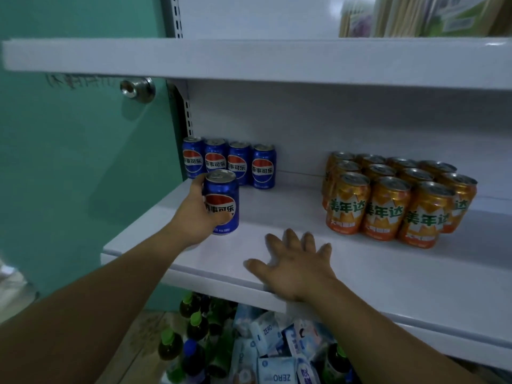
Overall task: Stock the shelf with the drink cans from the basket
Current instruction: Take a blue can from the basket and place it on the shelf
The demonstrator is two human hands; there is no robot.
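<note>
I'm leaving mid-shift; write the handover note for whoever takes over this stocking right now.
Left hand grips a blue Pepsi can, upright at the front left of the shelf. Right hand is open, palm down on the shelf's front edge.
Done: a row of four Pepsi cans stands at the back left; orange Mirinda cans are blocked at the right.
Left: set the held can in front of that row. How many cans remain cannot be seen.

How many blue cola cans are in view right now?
5 blue cans: four in a row at back left of the shelf, one in front, gripped by the left hand.
</note>
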